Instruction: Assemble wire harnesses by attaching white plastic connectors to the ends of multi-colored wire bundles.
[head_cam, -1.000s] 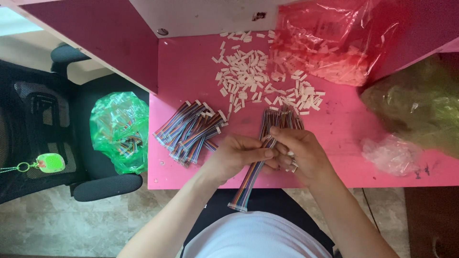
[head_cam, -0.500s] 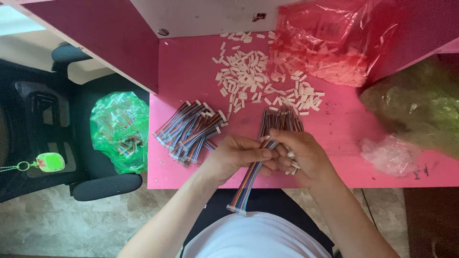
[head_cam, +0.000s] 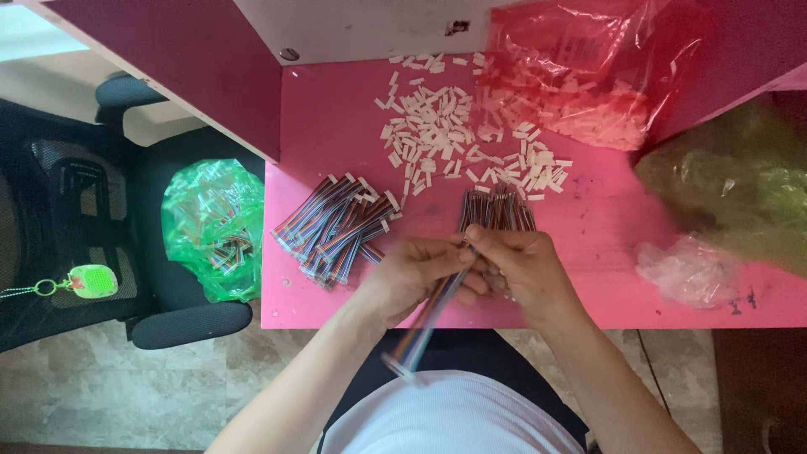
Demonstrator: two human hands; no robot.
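My left hand (head_cam: 416, 276) and my right hand (head_cam: 519, 267) meet over the front of the pink table (head_cam: 336, 126). Together they pinch one end of a multicoloured ribbon cable (head_cam: 424, 319), which hangs down toward my lap. Just beyond my fingers lies a bundle of similar cables (head_cam: 498, 208). To the left sits a pile of cables with white ends (head_cam: 334, 227). Farther back, small white connector pieces (head_cam: 445, 134) are scattered across the table.
A red plastic bag of white pieces (head_cam: 580, 76) lies at the back right, a green-tinted bag (head_cam: 731, 185) at the right, a crumpled clear bag (head_cam: 685, 269) near the front edge. A green bag of cables (head_cam: 210, 227) rests on a black chair (head_cam: 160, 277) to the left.
The hanging ribbon cable has shifted slightly; my fingers have worked at its upper end. The hands stay in the same place over the table edge.
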